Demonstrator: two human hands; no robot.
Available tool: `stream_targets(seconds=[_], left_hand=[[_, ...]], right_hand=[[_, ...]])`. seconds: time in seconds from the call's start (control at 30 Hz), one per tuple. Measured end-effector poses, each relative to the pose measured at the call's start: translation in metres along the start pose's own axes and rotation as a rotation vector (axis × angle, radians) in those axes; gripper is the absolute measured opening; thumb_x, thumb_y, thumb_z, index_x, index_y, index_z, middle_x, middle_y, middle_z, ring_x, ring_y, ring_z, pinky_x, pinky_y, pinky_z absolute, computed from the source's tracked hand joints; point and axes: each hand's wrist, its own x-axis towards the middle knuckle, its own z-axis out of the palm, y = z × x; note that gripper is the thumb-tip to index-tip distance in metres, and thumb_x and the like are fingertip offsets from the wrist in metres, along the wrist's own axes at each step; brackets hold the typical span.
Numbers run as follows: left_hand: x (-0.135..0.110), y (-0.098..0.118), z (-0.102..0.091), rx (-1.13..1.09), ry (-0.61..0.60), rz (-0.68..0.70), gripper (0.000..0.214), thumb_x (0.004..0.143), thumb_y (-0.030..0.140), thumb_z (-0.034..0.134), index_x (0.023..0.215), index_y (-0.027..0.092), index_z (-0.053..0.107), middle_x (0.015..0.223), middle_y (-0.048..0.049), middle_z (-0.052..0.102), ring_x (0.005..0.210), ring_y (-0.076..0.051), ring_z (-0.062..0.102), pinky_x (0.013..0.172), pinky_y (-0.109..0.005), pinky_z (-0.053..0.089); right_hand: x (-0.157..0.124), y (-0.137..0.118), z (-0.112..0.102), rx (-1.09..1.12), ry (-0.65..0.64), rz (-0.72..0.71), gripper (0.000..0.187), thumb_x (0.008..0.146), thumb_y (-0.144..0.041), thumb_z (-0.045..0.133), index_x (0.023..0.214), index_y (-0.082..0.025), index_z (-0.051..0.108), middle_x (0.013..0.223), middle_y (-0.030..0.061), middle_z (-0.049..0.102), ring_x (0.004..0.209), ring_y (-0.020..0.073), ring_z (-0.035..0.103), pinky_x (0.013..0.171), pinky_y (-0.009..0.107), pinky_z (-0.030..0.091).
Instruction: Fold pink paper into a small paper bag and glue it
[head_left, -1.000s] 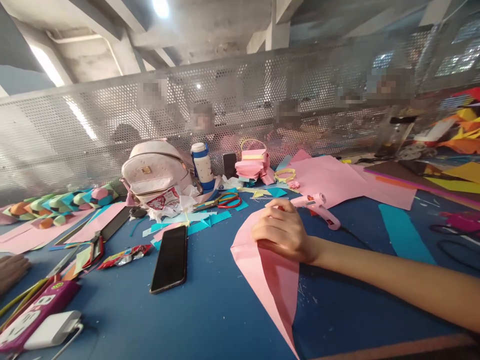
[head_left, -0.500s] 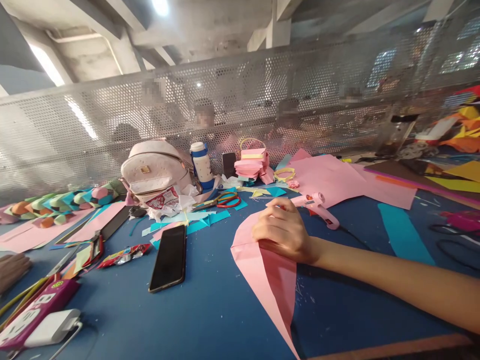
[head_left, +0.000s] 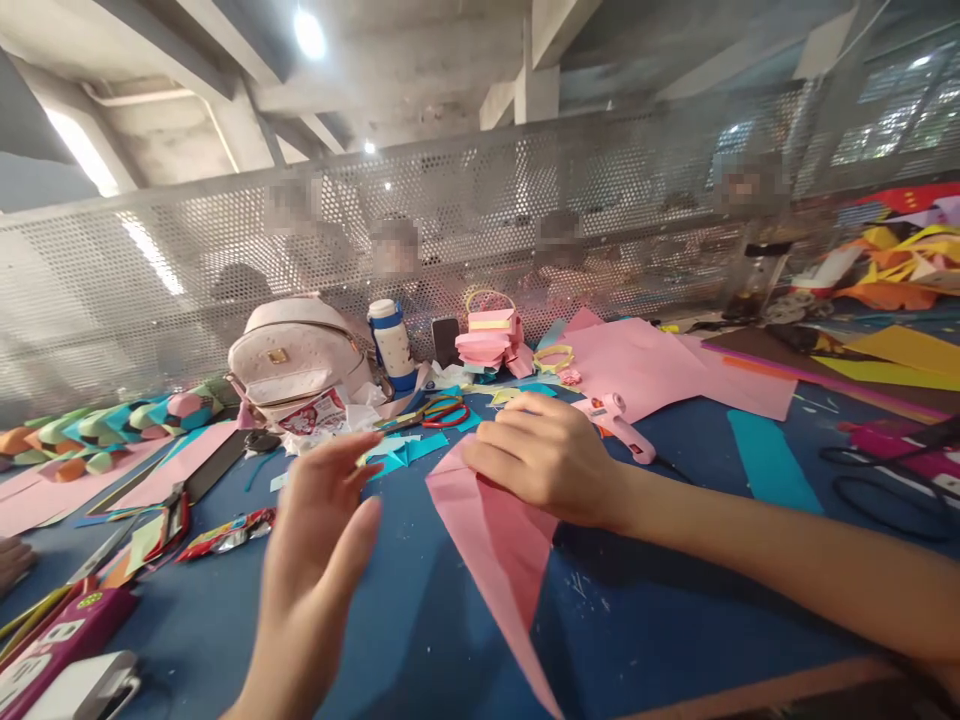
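A folded sheet of pink paper [head_left: 499, 545] hangs from my right hand [head_left: 551, 455], whose fingers are closed over its upper edge. Its long point reaches down toward the front of the blue table. Over the table, to the left of the paper, my left hand [head_left: 319, 560] is raised with the thumb apart from the fingers and nothing in it. It covers the phone's spot. Just behind my right hand lies a pink glue gun [head_left: 619, 425] with a dark cord.
At the back stand a backpack [head_left: 300, 355], a bottle [head_left: 391, 345] and a pink paper basket [head_left: 491, 340]. Scissors [head_left: 442, 411] and blue scraps lie before them. A purple power strip [head_left: 64, 640] is at left, pink sheets [head_left: 637, 360] at back right. Another person's hand [head_left: 15, 562] shows far left.
My left hand has come into view from below, blocking the phone. My right hand still grips the pink paper, now a little further left in view as the camera has turned.
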Motion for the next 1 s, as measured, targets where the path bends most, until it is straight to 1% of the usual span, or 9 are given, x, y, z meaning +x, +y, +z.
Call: stream_targets(seconds=[0.2, 0.4, 0.6, 0.7, 0.8, 0.87, 0.9, 0.97, 1.0], left_hand=[[0.032, -0.031, 0.029, -0.332, -0.357, -0.423, 0.067, 0.080, 0.047, 0.074, 0.139, 0.026, 0.051, 0.148, -0.0087, 0.048, 0.142, -0.034, 0.035, 0.115, -0.047, 0.032], [0.033, -0.036, 0.036, -0.511, -0.447, -0.418, 0.069, 0.078, 0.043, 0.077, 0.140, 0.028, 0.050, 0.153, -0.0062, 0.042, 0.144, -0.033, 0.031, 0.118, -0.048, 0.026], [0.046, -0.035, 0.036, -0.522, -0.573, -0.402, 0.058, 0.087, 0.040, 0.067, 0.141, 0.030, 0.047, 0.147, -0.0077, 0.050, 0.139, -0.032, 0.041, 0.115, -0.048, 0.032], [0.054, -0.032, 0.038, -0.297, -0.413, -0.248, 0.057, 0.087, 0.037, 0.067, 0.140, 0.030, 0.047, 0.150, -0.0077, 0.045, 0.141, -0.032, 0.037, 0.114, -0.048, 0.033], [0.046, -0.019, 0.039, -0.019, -0.037, 0.246, 0.059, 0.080, 0.018, 0.073, 0.133, 0.032, 0.052, 0.146, -0.0045, 0.044, 0.139, -0.027, 0.037, 0.114, -0.043, 0.033], [0.029, -0.006, 0.040, 0.082, 0.018, 0.549, 0.048, 0.077, 0.006, 0.070, 0.117, 0.030, 0.061, 0.125, -0.0035, 0.055, 0.123, -0.022, 0.051, 0.107, -0.036, 0.040], [0.019, 0.000, 0.042, 0.089, -0.131, 0.573, 0.039, 0.079, 0.002, 0.063, 0.107, 0.029, 0.065, 0.113, -0.0027, 0.060, 0.110, -0.019, 0.058, 0.099, -0.032, 0.046], [0.003, 0.006, 0.049, 0.029, -0.564, 0.446, 0.038, 0.086, 0.004, 0.056, 0.115, 0.027, 0.063, 0.103, -0.0031, 0.067, 0.098, -0.019, 0.063, 0.088, -0.030, 0.052], [-0.001, 0.006, 0.054, -0.008, -0.610, 0.328, 0.038, 0.089, 0.008, 0.055, 0.121, 0.027, 0.061, 0.110, -0.0042, 0.067, 0.103, -0.020, 0.063, 0.092, -0.032, 0.051]], right_hand=[[0.023, -0.006, -0.006, -0.065, 0.075, -0.013, 0.024, 0.097, -0.015, 0.050, 0.078, -0.019, 0.065, 0.071, -0.0005, 0.064, 0.066, 0.0143, 0.052, 0.059, 0.029, 0.036], [0.017, 0.002, -0.006, 0.274, -0.062, 0.170, 0.020, 0.099, -0.023, 0.050, 0.090, -0.017, 0.066, 0.083, 0.0032, 0.069, 0.079, 0.0152, 0.061, 0.069, 0.027, 0.042], [0.020, 0.007, -0.013, 0.435, -0.079, 0.323, 0.014, 0.095, -0.029, 0.060, 0.085, -0.021, 0.065, 0.073, -0.0022, 0.067, 0.065, 0.0114, 0.060, 0.059, 0.025, 0.037], [0.023, 0.013, -0.016, 0.363, -0.017, 0.351, 0.015, 0.094, -0.028, 0.060, 0.082, -0.021, 0.063, 0.070, -0.0027, 0.067, 0.062, 0.0112, 0.058, 0.059, 0.026, 0.036], [0.025, 0.020, -0.013, 0.175, 0.064, 0.348, 0.018, 0.094, -0.020, 0.056, 0.076, -0.020, 0.060, 0.066, -0.0022, 0.063, 0.060, 0.0121, 0.056, 0.058, 0.027, 0.034], [0.025, 0.025, -0.008, 0.063, 0.090, 0.333, 0.020, 0.094, -0.015, 0.053, 0.074, -0.019, 0.055, 0.065, -0.0013, 0.062, 0.060, 0.0127, 0.056, 0.057, 0.028, 0.033], [0.025, 0.027, -0.004, 0.020, 0.093, 0.324, 0.019, 0.093, -0.015, 0.052, 0.075, -0.019, 0.054, 0.067, -0.0006, 0.062, 0.061, 0.0130, 0.055, 0.056, 0.028, 0.032], [0.025, 0.030, 0.004, -0.031, 0.100, 0.333, 0.015, 0.092, -0.014, 0.052, 0.077, -0.019, 0.052, 0.071, 0.0008, 0.063, 0.061, 0.0130, 0.054, 0.053, 0.028, 0.030], [0.025, 0.031, 0.008, -0.030, 0.102, 0.354, 0.012, 0.090, -0.014, 0.052, 0.079, -0.019, 0.051, 0.073, 0.0011, 0.063, 0.060, 0.0126, 0.052, 0.052, 0.028, 0.028]])
